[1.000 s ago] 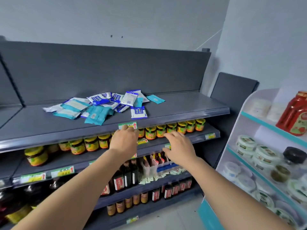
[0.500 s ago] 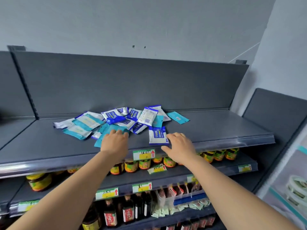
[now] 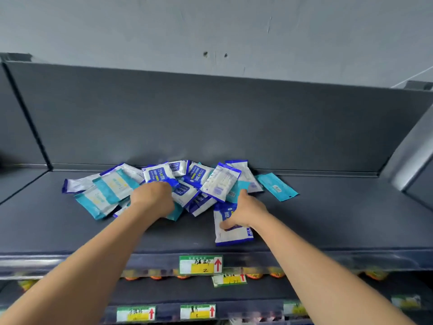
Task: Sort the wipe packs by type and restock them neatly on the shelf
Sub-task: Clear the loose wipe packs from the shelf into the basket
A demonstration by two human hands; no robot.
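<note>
A loose pile of wipe packs (image 3: 194, 181) lies on the dark grey top shelf (image 3: 328, 219) against the back panel. It mixes blue-and-white packs with teal ones. My left hand (image 3: 152, 200) lies on the pile's middle, fingers bent down among the packs, their tips hidden. A teal pack (image 3: 174, 213) shows under it. My right hand (image 3: 246, 211) rests on a blue-and-white pack (image 3: 233, 233) at the front, thumb pressing its face, fingers reaching toward the pile. One teal pack (image 3: 277, 186) lies apart at the right. Teal-and-white packs (image 3: 112, 186) spread to the left.
The back panel (image 3: 210, 118) rises behind the pile. A green-and-yellow price label (image 3: 200, 265) sits on the shelf's front rail. Blurred jars (image 3: 375, 275) line the shelf below. Bare shelf surface stretches to the right of the packs and along the front edge.
Both hands rose from below the shelf edge and moved forward onto the pile. The view came closer and tilted up. My right hand now covers the front blue-and-white pack.
</note>
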